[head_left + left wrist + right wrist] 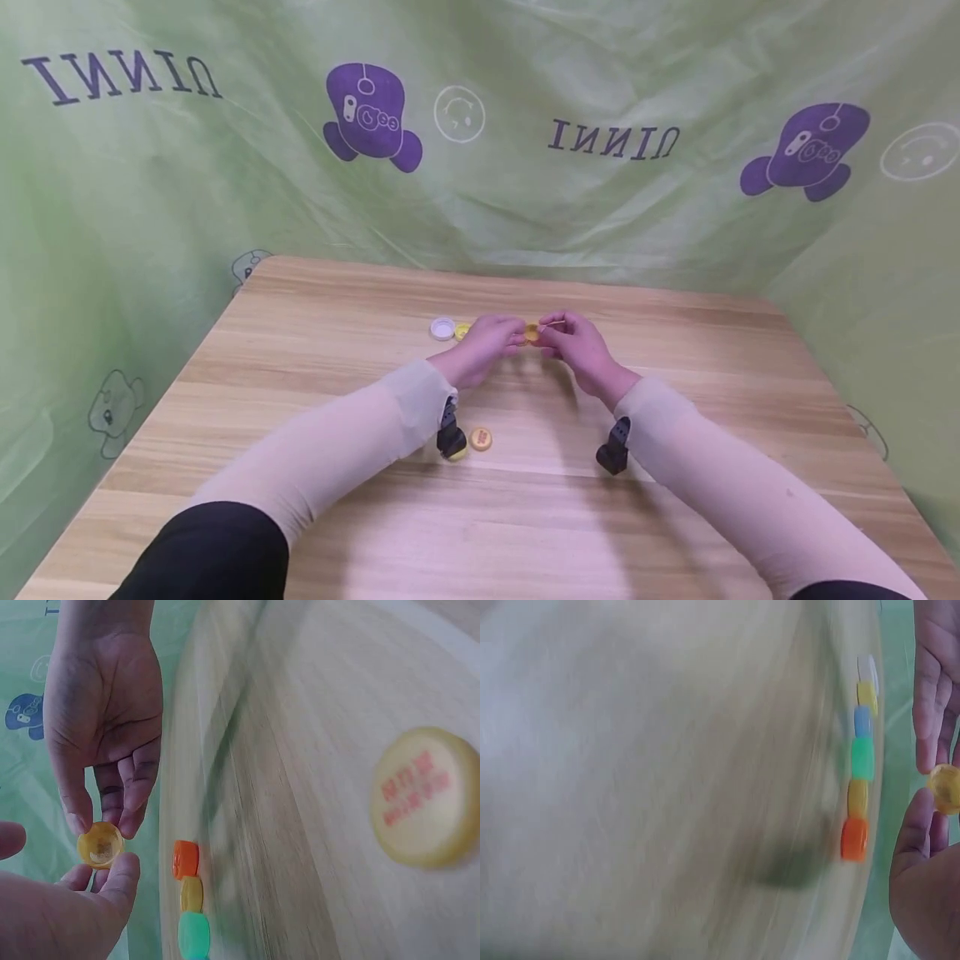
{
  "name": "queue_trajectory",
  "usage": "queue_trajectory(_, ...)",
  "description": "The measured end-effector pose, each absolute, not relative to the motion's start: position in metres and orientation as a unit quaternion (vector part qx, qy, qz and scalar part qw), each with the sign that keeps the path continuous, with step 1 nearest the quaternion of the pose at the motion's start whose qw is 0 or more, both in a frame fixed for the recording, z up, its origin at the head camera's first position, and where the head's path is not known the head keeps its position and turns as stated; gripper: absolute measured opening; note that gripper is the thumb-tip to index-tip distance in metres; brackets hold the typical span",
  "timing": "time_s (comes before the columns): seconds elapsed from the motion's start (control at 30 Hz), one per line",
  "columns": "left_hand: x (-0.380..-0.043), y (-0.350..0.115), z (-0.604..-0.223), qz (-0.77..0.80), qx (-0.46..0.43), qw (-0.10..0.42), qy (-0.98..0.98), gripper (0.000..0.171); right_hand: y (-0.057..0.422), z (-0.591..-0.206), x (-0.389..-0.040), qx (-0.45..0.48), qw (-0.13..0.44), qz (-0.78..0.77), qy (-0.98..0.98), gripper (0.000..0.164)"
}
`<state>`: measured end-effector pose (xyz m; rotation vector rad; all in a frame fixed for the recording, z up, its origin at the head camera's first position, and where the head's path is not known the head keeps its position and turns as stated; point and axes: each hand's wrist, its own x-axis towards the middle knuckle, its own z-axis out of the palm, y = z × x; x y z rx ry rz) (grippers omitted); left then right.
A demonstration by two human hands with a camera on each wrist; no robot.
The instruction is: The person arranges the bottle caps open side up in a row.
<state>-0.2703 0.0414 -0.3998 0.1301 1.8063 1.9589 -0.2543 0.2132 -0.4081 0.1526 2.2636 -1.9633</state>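
An amber-yellow bottle cap point(532, 332) is held up between both hands over the far part of the table, its hollow side visible in the left wrist view. My left hand point(483, 343) pinches one edge of it with thumb and fingers. On the opposite edge, my right hand point(581, 350) pinches the same cap with its fingertips. Beside them on the table runs a row of caps: white point(868, 673), yellow point(866, 697), blue point(862, 721), green point(862, 758), another yellow point(857, 798) and orange point(854, 839). In the head view my left hand covers most of that row.
Nearer the body lies a yellow cap with red print point(481, 439). Next to it, another yellow cap point(457, 455) is partly hidden by the left wrist camera point(450, 433). A green printed curtain point(480, 208) hangs behind the wooden table point(337, 300).
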Motion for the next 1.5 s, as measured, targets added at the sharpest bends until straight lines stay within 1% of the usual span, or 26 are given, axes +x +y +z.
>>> queue_trajectory(0.17,-0.276,0.053,-0.401,0.71,0.046,0.225,0.666,0.038,0.221,-0.406,-0.262,0.08,0.077,-0.666,0.738,0.034)
queue_trajectory(0.4,-0.281,0.065,-0.402,0.711,0.041,0.21,0.67,0.045,0.228,-0.404,-0.274,0.111,0.093,-0.711,0.688,0.04)
queue_trajectory(0.63,-0.283,0.078,-0.404,0.7,0.064,0.203,0.682,0.048,0.238,-0.405,-0.278,0.127,0.097,-0.696,0.7,0.045)
queue_trajectory(0.8,-0.283,0.084,-0.406,0.686,0.069,0.217,0.691,0.047,0.246,-0.41,-0.278,0.13,0.11,-0.689,0.704,0.045)
queue_trajectory(0.97,-0.28,0.088,-0.407,0.673,0.07,0.241,0.696,0.049,0.252,-0.414,-0.278,0.131,0.123,-0.682,0.709,0.038)
queue_trajectory(1.07,-0.277,0.09,-0.405,0.665,0.076,0.258,0.697,0.047,0.255,-0.416,-0.278,0.137,0.128,-0.673,0.716,0.034)
queue_trajectory(1.33,-0.276,0.092,-0.405,0.649,0.111,0.307,0.687,0.046,0.262,-0.421,-0.281,0.142,0.139,-0.649,0.734,0.037)
queue_trajectory(1.5,-0.277,0.092,-0.409,0.643,0.106,0.321,0.688,0.043,0.262,-0.423,-0.282,0.149,0.146,-0.654,0.727,0.03)
